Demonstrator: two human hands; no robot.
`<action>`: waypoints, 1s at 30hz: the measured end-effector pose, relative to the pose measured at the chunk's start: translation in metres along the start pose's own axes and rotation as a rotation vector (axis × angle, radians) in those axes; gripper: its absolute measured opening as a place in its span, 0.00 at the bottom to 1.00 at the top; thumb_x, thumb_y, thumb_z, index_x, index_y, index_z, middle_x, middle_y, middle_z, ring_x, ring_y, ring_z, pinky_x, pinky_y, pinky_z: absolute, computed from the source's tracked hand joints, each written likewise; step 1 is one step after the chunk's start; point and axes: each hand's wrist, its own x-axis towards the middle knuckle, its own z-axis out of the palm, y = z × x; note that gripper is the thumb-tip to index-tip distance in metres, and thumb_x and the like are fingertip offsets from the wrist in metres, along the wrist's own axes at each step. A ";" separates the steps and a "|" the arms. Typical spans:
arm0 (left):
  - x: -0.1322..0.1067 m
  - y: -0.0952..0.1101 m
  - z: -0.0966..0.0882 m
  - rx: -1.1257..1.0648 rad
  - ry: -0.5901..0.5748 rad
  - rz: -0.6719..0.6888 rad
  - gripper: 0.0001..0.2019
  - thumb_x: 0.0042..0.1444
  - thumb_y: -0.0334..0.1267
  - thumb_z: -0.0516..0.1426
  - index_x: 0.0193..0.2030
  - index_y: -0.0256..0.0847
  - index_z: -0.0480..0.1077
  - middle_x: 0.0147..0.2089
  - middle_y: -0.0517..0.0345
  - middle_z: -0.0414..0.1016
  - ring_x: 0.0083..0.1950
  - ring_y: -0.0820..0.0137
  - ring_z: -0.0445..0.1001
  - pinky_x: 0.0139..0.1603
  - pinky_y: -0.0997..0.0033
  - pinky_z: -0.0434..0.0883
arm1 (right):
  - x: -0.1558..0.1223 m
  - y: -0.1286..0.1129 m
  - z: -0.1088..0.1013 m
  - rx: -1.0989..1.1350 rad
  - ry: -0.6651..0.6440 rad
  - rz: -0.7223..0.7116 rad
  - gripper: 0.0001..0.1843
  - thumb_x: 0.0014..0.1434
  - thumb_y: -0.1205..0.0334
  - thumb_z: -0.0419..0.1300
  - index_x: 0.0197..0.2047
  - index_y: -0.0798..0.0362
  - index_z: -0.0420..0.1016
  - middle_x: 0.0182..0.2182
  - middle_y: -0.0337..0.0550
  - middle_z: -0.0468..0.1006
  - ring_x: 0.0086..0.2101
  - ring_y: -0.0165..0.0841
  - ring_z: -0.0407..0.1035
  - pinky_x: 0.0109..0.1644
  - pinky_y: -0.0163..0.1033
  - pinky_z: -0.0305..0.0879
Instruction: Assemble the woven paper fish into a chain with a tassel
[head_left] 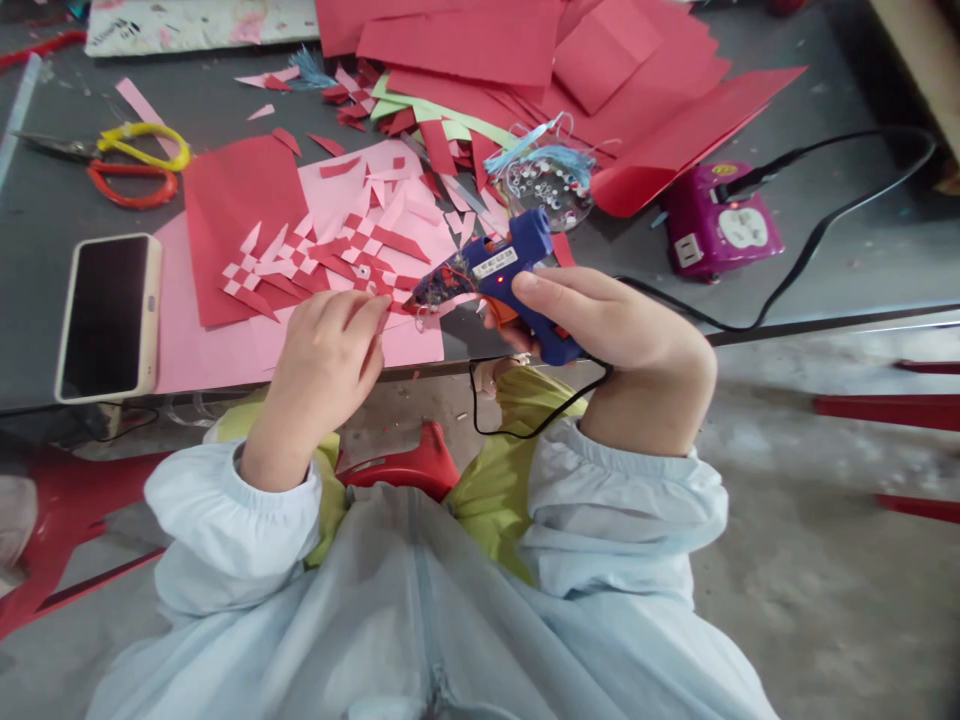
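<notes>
The right hand (615, 330) is wrapped around a blue hot glue gun (499, 265) above the table (45, 215) edge. Just left of the gun's nozzle, the left hand (330, 350) pinches narrowly on the near end of a woven red-and-pink paper piece (315, 260). Far left of the gun lies a phone (109, 315).
</notes>
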 end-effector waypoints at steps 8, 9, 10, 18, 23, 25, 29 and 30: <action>0.000 0.000 0.000 0.018 -0.006 -0.002 0.19 0.64 0.32 0.52 0.61 0.40 0.68 0.56 0.44 0.75 0.58 0.53 0.71 0.60 0.49 0.70 | 0.001 0.001 0.002 -0.005 0.017 -0.001 0.30 0.56 0.30 0.62 0.25 0.50 0.73 0.19 0.39 0.71 0.20 0.27 0.62 0.22 0.35 0.57; 0.000 0.000 0.000 0.018 -0.008 -0.002 0.19 0.64 0.32 0.52 0.62 0.40 0.68 0.56 0.44 0.75 0.58 0.53 0.71 0.60 0.49 0.70 | 0.001 0.001 0.002 -0.002 0.016 0.002 0.30 0.57 0.30 0.61 0.25 0.50 0.73 0.19 0.39 0.71 0.20 0.27 0.62 0.22 0.35 0.57; 0.001 0.000 0.000 0.017 -0.009 0.000 0.19 0.65 0.32 0.52 0.61 0.40 0.68 0.56 0.44 0.75 0.59 0.53 0.71 0.60 0.49 0.70 | 0.001 0.000 0.003 -0.003 0.014 0.005 0.30 0.57 0.30 0.61 0.25 0.50 0.73 0.19 0.40 0.71 0.20 0.27 0.62 0.22 0.36 0.57; 0.000 0.001 -0.001 0.034 0.002 0.019 0.18 0.66 0.33 0.51 0.60 0.35 0.69 0.55 0.42 0.75 0.58 0.54 0.71 0.60 0.52 0.70 | -0.001 -0.004 0.001 -0.029 -0.003 -0.010 0.30 0.55 0.28 0.62 0.26 0.50 0.75 0.19 0.39 0.71 0.20 0.27 0.62 0.22 0.36 0.56; 0.000 0.001 -0.001 0.034 0.002 0.020 0.18 0.65 0.32 0.51 0.60 0.38 0.69 0.55 0.45 0.75 0.57 0.55 0.71 0.59 0.53 0.71 | 0.000 -0.001 0.001 -0.034 -0.019 0.001 0.30 0.55 0.29 0.62 0.26 0.50 0.74 0.20 0.40 0.72 0.21 0.27 0.63 0.22 0.36 0.57; 0.000 0.001 -0.001 0.026 -0.002 0.015 0.18 0.65 0.32 0.51 0.60 0.38 0.69 0.56 0.45 0.75 0.58 0.55 0.71 0.60 0.53 0.71 | 0.001 -0.001 0.001 -0.045 -0.016 0.000 0.30 0.57 0.29 0.61 0.25 0.50 0.73 0.20 0.40 0.72 0.21 0.27 0.63 0.22 0.36 0.57; 0.000 0.002 -0.001 0.020 -0.004 0.016 0.18 0.66 0.32 0.51 0.61 0.34 0.69 0.56 0.41 0.75 0.58 0.54 0.71 0.60 0.50 0.71 | 0.000 -0.001 0.003 -0.066 0.002 -0.012 0.31 0.58 0.29 0.60 0.24 0.50 0.71 0.19 0.39 0.71 0.21 0.27 0.62 0.23 0.37 0.58; 0.000 0.002 -0.001 0.020 -0.006 0.015 0.18 0.66 0.32 0.51 0.61 0.34 0.69 0.56 0.41 0.75 0.58 0.53 0.71 0.60 0.50 0.71 | 0.000 -0.001 0.003 -0.074 0.006 -0.011 0.30 0.58 0.29 0.60 0.24 0.50 0.70 0.19 0.39 0.70 0.21 0.28 0.62 0.23 0.37 0.58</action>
